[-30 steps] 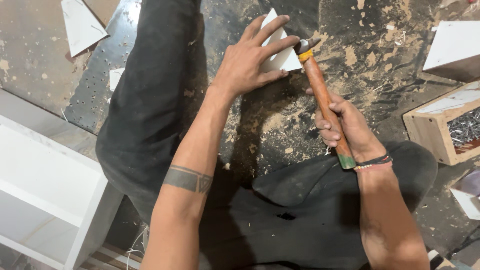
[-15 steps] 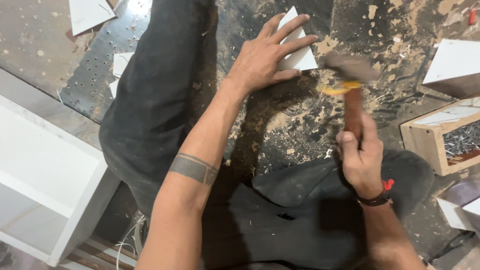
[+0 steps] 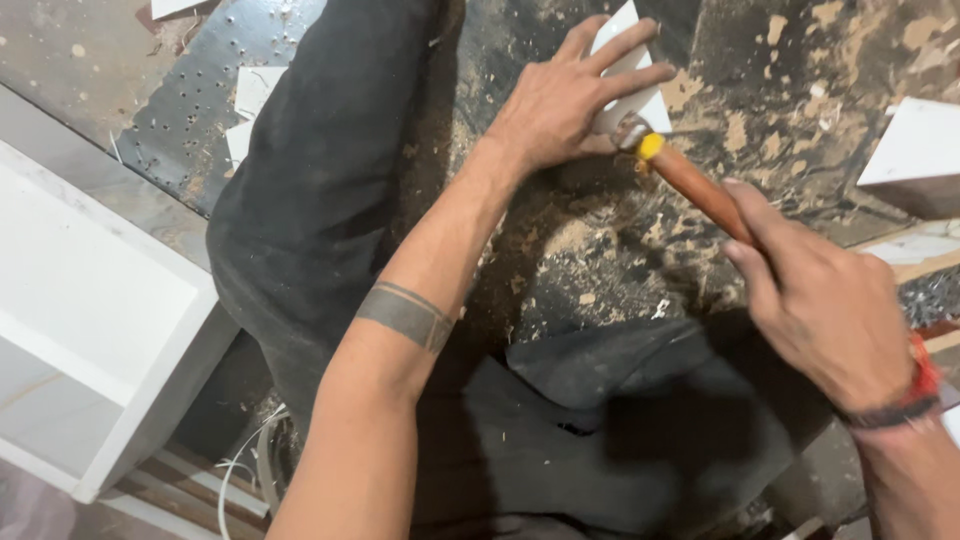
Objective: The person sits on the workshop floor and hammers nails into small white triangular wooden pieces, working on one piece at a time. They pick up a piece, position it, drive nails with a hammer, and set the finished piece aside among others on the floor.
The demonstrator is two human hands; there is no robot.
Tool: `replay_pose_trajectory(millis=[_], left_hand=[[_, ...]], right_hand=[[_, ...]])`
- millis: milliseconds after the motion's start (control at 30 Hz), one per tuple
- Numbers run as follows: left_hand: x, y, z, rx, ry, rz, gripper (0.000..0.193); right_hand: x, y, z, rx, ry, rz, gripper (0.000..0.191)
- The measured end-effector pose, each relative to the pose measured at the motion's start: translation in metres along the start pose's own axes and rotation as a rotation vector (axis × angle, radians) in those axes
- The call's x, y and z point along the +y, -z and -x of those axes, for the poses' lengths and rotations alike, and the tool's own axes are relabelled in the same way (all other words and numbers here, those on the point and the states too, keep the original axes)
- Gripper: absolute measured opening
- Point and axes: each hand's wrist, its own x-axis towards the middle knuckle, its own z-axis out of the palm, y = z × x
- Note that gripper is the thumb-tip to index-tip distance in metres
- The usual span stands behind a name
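My left hand (image 3: 570,95) lies flat on a small white angular board piece (image 3: 630,85) on the dusty dark floor, fingers spread over it. My right hand (image 3: 815,300) grips the reddish wooden handle of a hammer (image 3: 695,185). The hammer's metal head, just past a yellow band, rests against the near edge of the white piece, right beside my left fingers. My legs in dark trousers (image 3: 330,160) frame the spot, one knee at the left.
A white open box or shelf unit (image 3: 95,320) stands at the left. White offcuts (image 3: 245,100) lie on a perforated metal sheet. A white block (image 3: 915,150) and a wooden box holding small metal parts (image 3: 930,290) sit at the right. Sawdust covers the floor.
The hammer was lifted away from the white piece half a second ago and has come down again, its head against the piece. My left hand stayed on the piece.
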Motion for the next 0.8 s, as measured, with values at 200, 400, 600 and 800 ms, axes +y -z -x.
replay_pose_trajectory(millis=[200,400,600,800], left_hand=[[0.001,-0.002,0.001,-0.036,0.019,-0.021,0.085],[0.001,0.0,0.0,-0.023,0.024,-0.053,0.092],[0.002,0.002,-0.002,-0.051,0.046,-0.034,0.097],[0.002,0.003,-0.005,-0.088,0.046,0.011,0.102]], right_hand=[[-0.001,0.001,-0.002,0.113,0.109,-0.273,0.047],[0.01,-0.001,0.004,0.17,0.106,-0.12,0.05],[0.02,-0.013,0.0,0.007,0.017,-0.033,0.052],[0.033,-0.031,0.019,0.138,-0.169,-0.342,0.043]])
